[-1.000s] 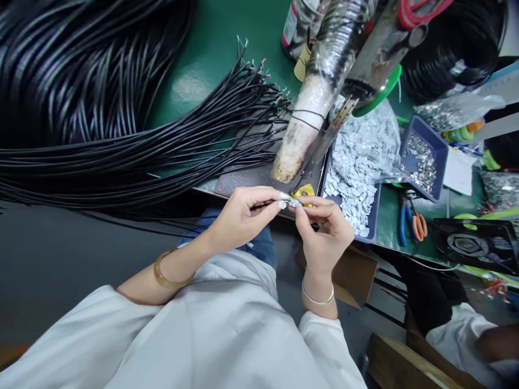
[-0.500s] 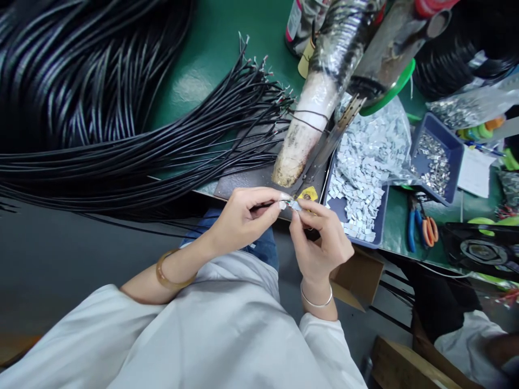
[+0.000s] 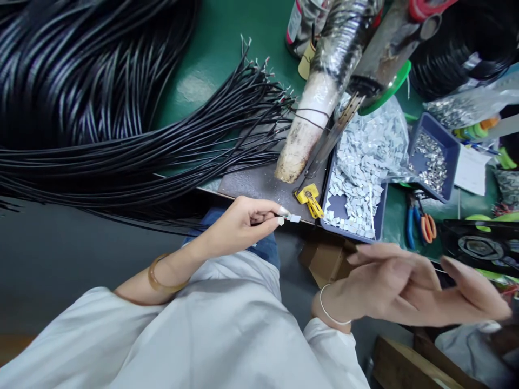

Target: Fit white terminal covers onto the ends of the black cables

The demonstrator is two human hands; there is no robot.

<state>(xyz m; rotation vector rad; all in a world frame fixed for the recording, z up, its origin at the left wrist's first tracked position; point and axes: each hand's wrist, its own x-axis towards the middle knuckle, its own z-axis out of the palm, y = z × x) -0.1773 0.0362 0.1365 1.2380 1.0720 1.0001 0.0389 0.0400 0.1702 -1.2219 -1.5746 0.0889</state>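
Left hand [image 3: 243, 224] is pinching a thin wire end [image 3: 287, 218] bearing a small pale-blue rectangular tab [image 3: 294, 219], blurred right hand [image 3: 413, 289] is hanging spread

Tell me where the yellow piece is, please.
The yellow piece lies right of centre in the head view, near the bench edge beside the nearer tray.

The single view comes from the person's head, facing forward and down. It looks from close above over the white shirt [image 3: 227, 324], the left hand [image 3: 245, 222] and the right hand [image 3: 409, 286], toward the green tabletop [image 3: 227, 32] at far side.
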